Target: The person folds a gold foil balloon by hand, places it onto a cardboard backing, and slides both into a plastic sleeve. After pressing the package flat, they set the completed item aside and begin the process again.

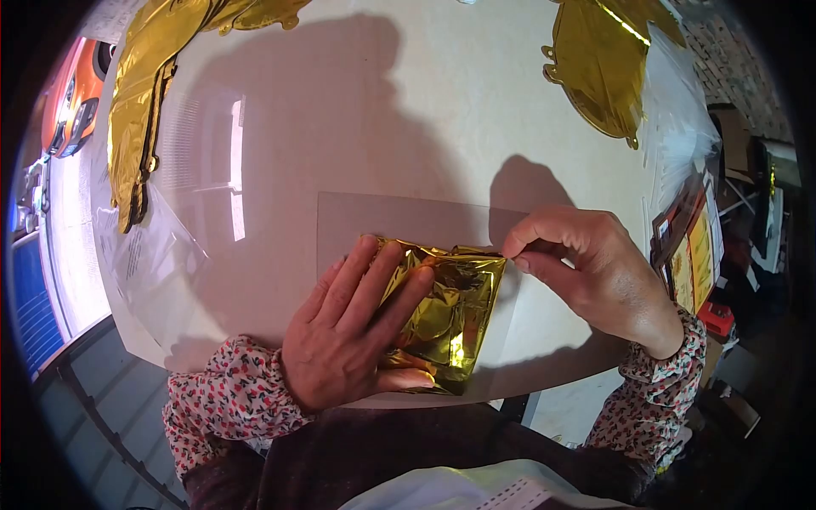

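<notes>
A gold foil balloon, deflated and folded into a rough rectangle, lies near the front edge of the pale table. Across its left part rests my left hand, palm down with the fingers spread, pressing on the foil. My right hand pinches the balloon's upper right corner between thumb and index finger. Beneath the balloon, a flat see-through rectangular sheet lies on the table; much of it is covered.
Flat gold foil balloons lie in a pile at the upper left and another pile at the upper right. Clear plastic bags sit by the right edge, with more clear plastic at left. Printed packaging stands at the right.
</notes>
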`<state>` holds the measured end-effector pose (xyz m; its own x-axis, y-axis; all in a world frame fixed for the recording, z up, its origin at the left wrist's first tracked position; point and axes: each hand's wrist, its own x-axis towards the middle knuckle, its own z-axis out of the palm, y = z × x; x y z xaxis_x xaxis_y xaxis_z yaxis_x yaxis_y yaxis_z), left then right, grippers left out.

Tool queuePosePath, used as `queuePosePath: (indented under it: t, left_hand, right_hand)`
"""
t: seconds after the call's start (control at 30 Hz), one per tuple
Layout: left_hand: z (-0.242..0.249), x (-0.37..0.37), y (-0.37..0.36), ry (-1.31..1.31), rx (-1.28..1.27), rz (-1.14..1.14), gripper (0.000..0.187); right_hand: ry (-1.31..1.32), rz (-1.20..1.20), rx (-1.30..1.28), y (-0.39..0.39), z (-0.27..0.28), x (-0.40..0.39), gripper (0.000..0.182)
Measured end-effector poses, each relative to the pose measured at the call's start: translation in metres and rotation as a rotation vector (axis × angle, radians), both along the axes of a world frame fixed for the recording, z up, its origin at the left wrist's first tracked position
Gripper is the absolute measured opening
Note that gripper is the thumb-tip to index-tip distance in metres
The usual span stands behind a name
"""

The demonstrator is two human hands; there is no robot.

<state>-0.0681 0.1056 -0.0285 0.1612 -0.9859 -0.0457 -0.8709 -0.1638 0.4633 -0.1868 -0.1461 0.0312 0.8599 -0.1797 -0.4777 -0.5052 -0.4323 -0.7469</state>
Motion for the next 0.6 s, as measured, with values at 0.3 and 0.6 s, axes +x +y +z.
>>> queuePosePath:
  t: [0.3, 0.6]
  left_hand:
    - [0.002, 0.003, 0.003, -0.005, -0.002, -0.006, 0.093]
    - [0.005, 0.005, 0.005, -0.002, 0.007, -0.016, 0.093]
  right_hand:
    - [-0.121, -0.013, -0.009, 0.001, -0.004, -0.002, 0.008]
    - [0.051, -0.117, 0.227, 0.005, -0.002, 0.003, 0.01]
